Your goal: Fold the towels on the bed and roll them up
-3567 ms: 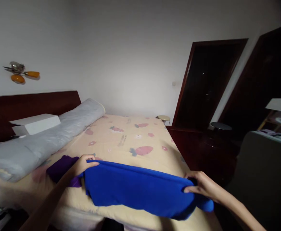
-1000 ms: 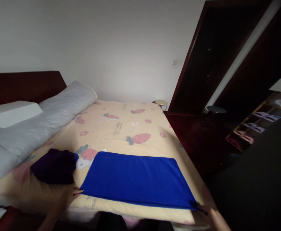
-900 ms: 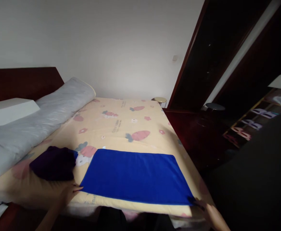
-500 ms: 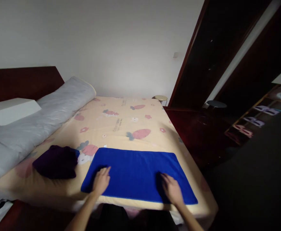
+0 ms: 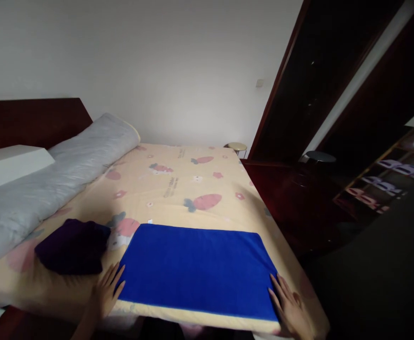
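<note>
A blue cloth (image 5: 200, 269) lies flat, spread out near the front edge of the bed. At its left edge is my left hand (image 5: 107, 289), fingers apart and stretched out, with the fingertips by the cloth's border. My right hand (image 5: 289, 302) rests at the cloth's right edge, its fingers spread over the border. Neither hand holds anything. To the left, a crumpled dark purple cloth (image 5: 74, 248) sits on the patterned bed sheet (image 5: 168, 189).
A long grey rolled bedding bundle (image 5: 68, 160) runs along the left, beside a white box-like object (image 5: 13, 163) and a dark headboard (image 5: 33, 118). Two stools, one beige (image 5: 237, 146) and one dark (image 5: 320, 156), stand beyond the bed. Slippers (image 5: 384, 184) fill a rack at right.
Both hands have moved outward from over the blue cloth to its left and right edges. The view has shifted slightly, so the cloths appear lower.
</note>
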`<state>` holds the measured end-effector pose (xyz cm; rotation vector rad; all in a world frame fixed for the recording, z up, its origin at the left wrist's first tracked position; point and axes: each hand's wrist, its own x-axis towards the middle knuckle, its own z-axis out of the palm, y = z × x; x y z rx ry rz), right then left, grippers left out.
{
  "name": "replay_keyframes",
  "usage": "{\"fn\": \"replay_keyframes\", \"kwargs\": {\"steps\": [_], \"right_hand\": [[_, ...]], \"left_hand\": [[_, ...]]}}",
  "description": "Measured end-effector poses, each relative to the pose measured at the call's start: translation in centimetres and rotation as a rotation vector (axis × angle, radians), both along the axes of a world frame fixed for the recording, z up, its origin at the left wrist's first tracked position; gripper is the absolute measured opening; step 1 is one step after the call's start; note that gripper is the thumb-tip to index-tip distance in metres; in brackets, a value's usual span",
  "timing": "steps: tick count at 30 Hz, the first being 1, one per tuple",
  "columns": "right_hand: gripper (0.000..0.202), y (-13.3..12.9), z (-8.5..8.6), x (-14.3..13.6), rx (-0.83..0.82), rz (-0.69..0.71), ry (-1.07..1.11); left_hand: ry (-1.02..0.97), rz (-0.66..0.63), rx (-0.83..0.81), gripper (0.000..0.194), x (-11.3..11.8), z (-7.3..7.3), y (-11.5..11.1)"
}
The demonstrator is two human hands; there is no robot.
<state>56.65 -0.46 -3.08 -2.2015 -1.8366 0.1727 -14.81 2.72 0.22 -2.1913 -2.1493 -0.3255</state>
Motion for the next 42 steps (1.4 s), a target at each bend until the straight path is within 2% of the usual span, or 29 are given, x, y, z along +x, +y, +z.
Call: {"fn": "replay_keyframes", "kwargs": {"steps": [1,2,3,5,8,9,10,11,12,13,16,18,19,20,21,22,24,27,30,32,33,34,35,36,38,39,40,41,42], "right_hand": [[0.066,0.1,0.3,-0.6,0.024,-0.012,-0.013],[0.066,0.4,0.7,-2.2,0.069,-0.015,-0.029],[0.065,0.9,1.3,-4.7,0.122,0.001,-0.040],[0.058,2.2,2.4,-11.4,0.212,0.106,-0.030],[0.053,4.2,3.3,-21.9,0.172,0.318,0.065],[0.053,4.6,3.3,-24.2,0.146,0.368,0.090],[0.052,4.7,3.2,-25.5,0.114,0.415,0.107],[0.052,4.7,3.0,-25.5,0.083,0.446,0.112],[0.052,4.3,2.7,-24.3,0.056,0.452,0.105],[0.053,3.7,2.3,-22.0,0.036,0.434,0.087],[0.058,0.9,1.1,-10.9,0.037,0.189,0.009],[0.059,-0.7,0.5,-4.1,0.025,0.090,-0.012],[0.060,-1.2,0.3,-1.9,0.021,0.091,-0.026],[0.060,-1.3,0.3,-0.7,0.030,0.095,-0.045],[0.061,-1.1,0.5,-0.6,0.052,0.103,-0.068],[0.061,-0.6,0.8,-1.4,0.081,0.112,-0.090],[0.059,1.2,1.8,-5.5,0.129,0.141,-0.103],[0.054,4.9,3.5,-14.8,0.098,0.303,-0.012],[0.055,8.6,4.7,-23.1,0.019,0.494,0.096],[0.054,10.6,5.0,-25.3,-0.038,0.561,0.129],[0.054,11.4,5.0,-24.9,-0.063,0.566,0.127],[0.054,12.0,4.8,-23.4,-0.085,0.539,0.109],[0.055,12.4,4.5,-20.8,-0.098,0.473,0.078],[0.056,12.4,4.0,-17.4,-0.105,0.387,0.038],[0.059,11.7,2.9,-9.4,-0.080,0.133,-0.053],[0.062,11.1,2.4,-5.6,-0.061,0.073,-0.077],[0.062,10.5,2.0,-2.4,-0.070,0.062,-0.082],[0.065,10.1,1.8,-0.3,-0.067,0.038,-0.100],[0.066,9.8,1.7,0.6,-0.039,0.021,-0.114]], "left_hand": [[0.000,-0.011,0.041,0.051,0.9,0.5,0.2],[0.002,-0.005,0.080,0.051,2.8,1.0,0.6],[0.003,0.001,0.109,0.051,5.5,1.4,1.0],[-0.020,-0.038,0.104,0.053,12.7,2.0,1.9],[-0.077,-0.180,0.029,0.056,23.6,1.4,2.8],[-0.087,-0.233,-0.001,0.056,26.0,1.0,2.9],[-0.091,-0.290,-0.041,0.056,27.3,0.5,2.9],[-0.088,-0.318,-0.077,0.055,27.4,0.1,2.8],[-0.080,-0.309,-0.108,0.055,26.2,-0.3,2.6],[-0.065,-0.263,-0.128,0.054,23.9,-0.7,2.3],[-0.003,0.040,-0.090,0.055,13.2,-1.2,1.2],[0.034,0.057,-0.085,0.054,6.7,-1.1,0.6],[0.049,0.039,-0.086,0.053,4.7,-0.8,0.5],[0.059,0.014,-0.076,0.053,3.6,-0.5,0.5],[0.063,-0.007,-0.059,0.053,3.7,0.0,0.7],[0.060,-0.030,-0.039,0.053,4.6,0.5,1.0],[0.035,-0.093,-0.006,0.054,9.0,1.5,2.1],[-0.027,-0.261,-0.014,0.056,18.7,2.3,4.4],[-0.086,-0.402,-0.053,0.059,27.3,1.7,6.9],[-0.097,-0.433,-0.099,0.059,29.5,1.1,8.5],[-0.093,-0.431,-0.122,0.057,29.0,0.7,9.2],[-0.084,-0.409,-0.139,0.055,27.5,0.5,9.8],[-0.071,-0.363,-0.146,0.053,24.9,0.2,10.2],[-0.055,-0.303,-0.140,0.052,21.6,0.0,10.5],[-0.018,-0.024,-0.073,0.052,13.9,-0.4,10.9],[-0.002,0.074,-0.056,0.053,10.5,-0.6,11.0],[0.005,0.087,-0.071,0.054,7.8,-0.6,11.0],[0.014,0.092,-0.067,0.054,6.1,-0.5,11.0],[0.021,0.092,-0.043,0.055,5.8,-0.3,11.0]]}}
